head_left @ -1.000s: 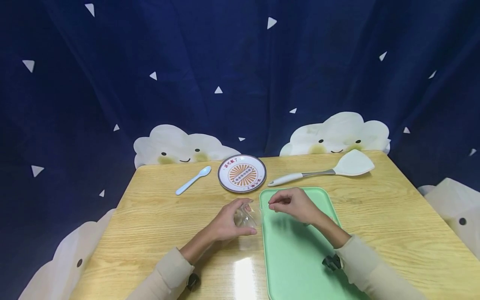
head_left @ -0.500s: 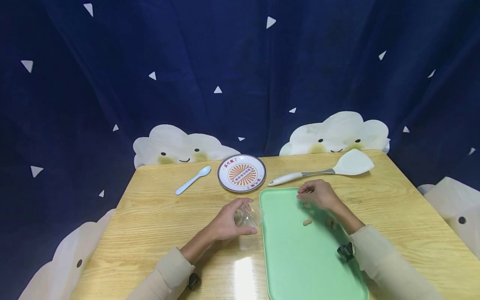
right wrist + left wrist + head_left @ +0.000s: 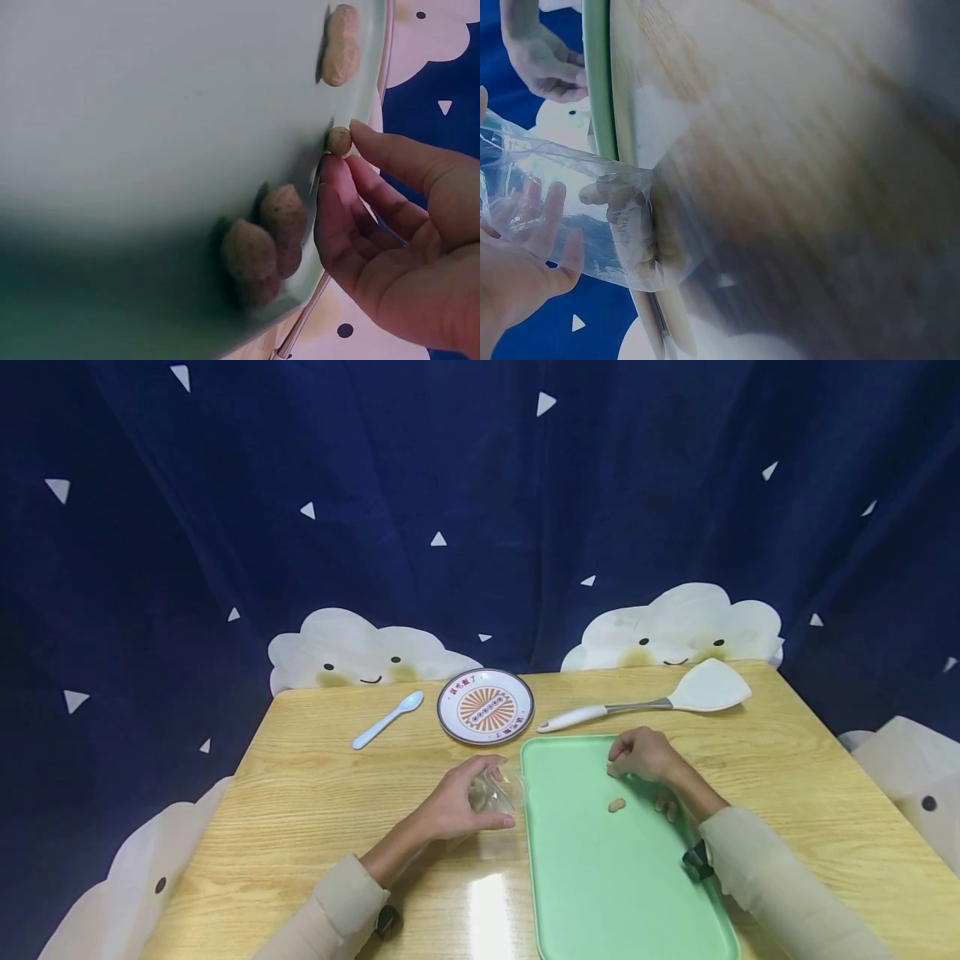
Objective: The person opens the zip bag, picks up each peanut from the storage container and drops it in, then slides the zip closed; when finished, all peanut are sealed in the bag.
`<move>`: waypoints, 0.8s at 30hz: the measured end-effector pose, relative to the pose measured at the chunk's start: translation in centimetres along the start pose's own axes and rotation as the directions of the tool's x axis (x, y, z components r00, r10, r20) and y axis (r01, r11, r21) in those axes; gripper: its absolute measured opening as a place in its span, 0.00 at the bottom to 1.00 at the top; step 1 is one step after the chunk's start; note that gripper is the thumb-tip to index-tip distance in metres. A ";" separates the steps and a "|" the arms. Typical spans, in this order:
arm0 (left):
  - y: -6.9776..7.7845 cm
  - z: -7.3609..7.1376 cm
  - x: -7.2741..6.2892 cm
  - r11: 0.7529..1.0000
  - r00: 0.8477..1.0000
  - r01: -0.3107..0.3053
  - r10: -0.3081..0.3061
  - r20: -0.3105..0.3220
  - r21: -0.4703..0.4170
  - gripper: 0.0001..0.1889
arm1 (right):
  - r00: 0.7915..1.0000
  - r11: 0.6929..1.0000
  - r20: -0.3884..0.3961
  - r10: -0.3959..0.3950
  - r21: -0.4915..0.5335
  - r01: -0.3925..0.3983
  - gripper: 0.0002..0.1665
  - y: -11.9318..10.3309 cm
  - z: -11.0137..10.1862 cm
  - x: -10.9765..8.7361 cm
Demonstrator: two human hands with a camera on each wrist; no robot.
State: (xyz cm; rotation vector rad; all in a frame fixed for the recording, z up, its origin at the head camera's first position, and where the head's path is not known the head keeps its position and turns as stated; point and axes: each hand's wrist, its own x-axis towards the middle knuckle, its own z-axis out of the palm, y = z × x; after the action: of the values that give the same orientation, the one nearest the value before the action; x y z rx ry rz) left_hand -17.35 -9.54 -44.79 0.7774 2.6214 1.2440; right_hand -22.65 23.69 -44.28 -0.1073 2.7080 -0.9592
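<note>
My left hand [image 3: 456,802] curls round a clear cup [image 3: 497,792] beside the tray's left edge. Through its wall, several peanuts [image 3: 626,214] show at the bottom in the left wrist view. Over the far right part of the green tray [image 3: 592,868], my right hand [image 3: 642,755] pinches a peanut [image 3: 340,141] between thumb and fingertips, close to the tray surface. One peanut [image 3: 342,46] lies apart on the tray. A pair of peanuts [image 3: 250,251] rests together near the tray's edge, partly beside my right forearm in the head view.
Behind the cup stands a patterned white plate [image 3: 486,706]. A light blue spoon [image 3: 387,721] lies left of it. To its right is a white spatula [image 3: 705,687] with a metal shaft, just beyond the tray. A dark blue curtain [image 3: 480,485] hangs behind the table.
My right hand has moved from the tray's left edge near the cup to its far right part, lowered, and now pinches a peanut. The left hand and cup have stayed in place.
</note>
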 end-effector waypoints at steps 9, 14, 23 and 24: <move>0.1 0.0 0.0 1.000 1.000 0.005 -0.005 0.003 -0.010 0.46 | 0.997 0.998 0.066 -0.046 -0.036 0.048 0.06 -0.2 0.2 0.0; 0.1 -0.1 0.0 1.000 1.000 0.003 -0.003 0.001 -0.012 0.46 | 0.996 0.997 0.065 -0.063 -0.037 0.065 0.04 -0.3 0.4 0.1; 0.1 0.0 0.0 1.000 1.000 0.001 -0.001 -0.003 -0.015 0.45 | 0.958 0.956 -0.027 -0.286 0.057 0.287 0.03 -2.5 0.9 -0.7; 0.1 0.0 -0.1 1.000 1.000 -0.004 0.004 -0.003 -0.015 0.45 | 0.949 0.946 -0.041 -0.313 0.078 0.315 0.03 -2.9 1.0 -0.8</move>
State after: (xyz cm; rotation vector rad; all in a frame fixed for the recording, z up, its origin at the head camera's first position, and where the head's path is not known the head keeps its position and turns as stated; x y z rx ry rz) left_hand -17.26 -9.52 -44.70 0.7788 2.6113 1.2653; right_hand -21.66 20.92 -43.02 -0.5270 2.7215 -1.1666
